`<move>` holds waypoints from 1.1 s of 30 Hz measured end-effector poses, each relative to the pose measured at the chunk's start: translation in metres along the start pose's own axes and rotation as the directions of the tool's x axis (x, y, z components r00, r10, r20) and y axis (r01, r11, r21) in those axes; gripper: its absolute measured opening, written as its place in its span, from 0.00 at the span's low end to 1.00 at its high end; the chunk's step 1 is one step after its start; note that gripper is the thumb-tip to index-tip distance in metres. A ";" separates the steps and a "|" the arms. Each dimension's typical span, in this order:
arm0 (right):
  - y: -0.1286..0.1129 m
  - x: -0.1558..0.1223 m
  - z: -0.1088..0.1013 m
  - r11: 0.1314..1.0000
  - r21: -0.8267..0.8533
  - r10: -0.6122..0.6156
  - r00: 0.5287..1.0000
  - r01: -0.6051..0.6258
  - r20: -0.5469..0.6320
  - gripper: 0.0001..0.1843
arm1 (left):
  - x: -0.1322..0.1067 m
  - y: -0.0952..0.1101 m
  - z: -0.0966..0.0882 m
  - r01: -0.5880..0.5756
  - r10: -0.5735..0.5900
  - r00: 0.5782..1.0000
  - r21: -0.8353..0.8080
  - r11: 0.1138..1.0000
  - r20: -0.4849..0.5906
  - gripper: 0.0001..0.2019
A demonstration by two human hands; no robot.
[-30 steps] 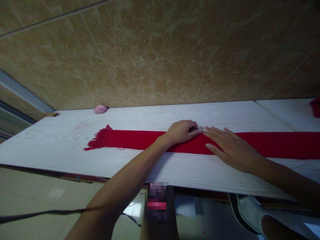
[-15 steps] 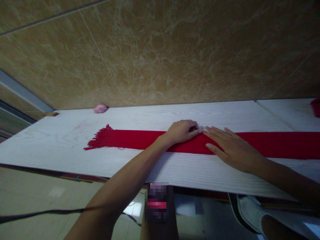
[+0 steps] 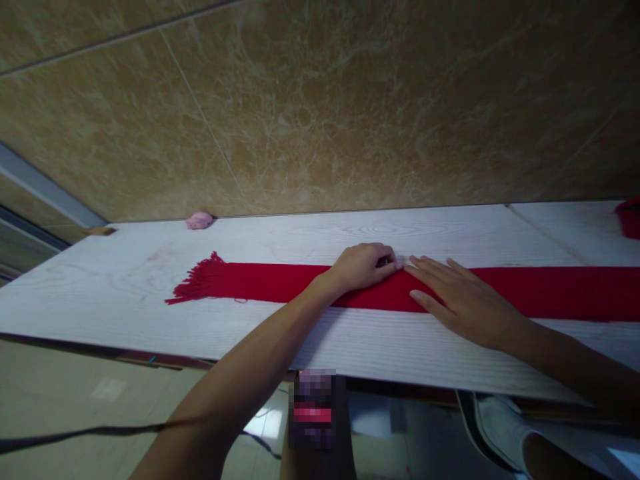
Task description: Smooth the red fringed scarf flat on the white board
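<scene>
So there's a long red scarf [image 3: 280, 281] stretched flat along a white wood-grain tabletop [image 3: 125, 293], running left to right, with its fringed end [image 3: 193, 283] fanned out on the left and the other end going off the right edge of the view. Both hands are on it around the middle.

The left hand [image 3: 363, 267] is curled, fingertips pinched down at the far edge of the scarf, so it looks like a narrow, closed grip on the fabric edge, though the fingers hide exactly how much cloth is in there. The right hand [image 3: 463, 300] is spread flat, palm down, fingers straight and pointing toward the left one, almost touching it. My read: the flat hand pins the cloth so it doesn't slide, while the curled one works the edge right beside it.

The tabletop is pale with faint reddish smudges near the left end. It butts up against a wall of big tan marble-look tiles [image 3: 325, 100]. A small pink lump [image 3: 199, 220] sits at the back by the wall, well apart from the scarf, and there's another bit of red something [image 3: 630, 217] at the far right corner, can't tell what. Below the table edge you get light floor tiles [image 3: 65, 393] and a white shoe [image 3: 495, 427].
</scene>
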State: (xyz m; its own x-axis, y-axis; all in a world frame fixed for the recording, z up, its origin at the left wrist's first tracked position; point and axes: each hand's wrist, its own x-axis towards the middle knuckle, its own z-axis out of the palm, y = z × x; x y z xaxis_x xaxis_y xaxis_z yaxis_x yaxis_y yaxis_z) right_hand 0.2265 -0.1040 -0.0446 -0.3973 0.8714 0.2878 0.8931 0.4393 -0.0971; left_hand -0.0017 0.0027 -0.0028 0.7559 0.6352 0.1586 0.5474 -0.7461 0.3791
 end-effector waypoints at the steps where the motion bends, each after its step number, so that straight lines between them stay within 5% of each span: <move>1: 0.000 0.000 0.000 1.000 0.003 0.002 1.000 -0.002 -0.005 0.36 | 0.000 0.000 0.000 -0.003 0.003 1.000 0.000 1.000 0.001 0.16; 33: -0.003 0.001 -0.001 1.000 0.011 0.025 1.000 -0.026 0.015 0.38 | -0.001 -0.001 -0.001 -0.028 0.028 1.000 0.007 1.000 -0.003 0.16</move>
State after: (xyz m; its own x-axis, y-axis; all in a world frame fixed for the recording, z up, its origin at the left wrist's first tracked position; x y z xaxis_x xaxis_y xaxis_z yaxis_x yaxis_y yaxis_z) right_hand 0.2238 -0.1050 -0.0429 -0.3775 0.8854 0.2712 0.9006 0.4192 -0.1151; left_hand -0.0034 0.0026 -0.0028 0.7697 0.6149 0.1717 0.5288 -0.7648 0.3680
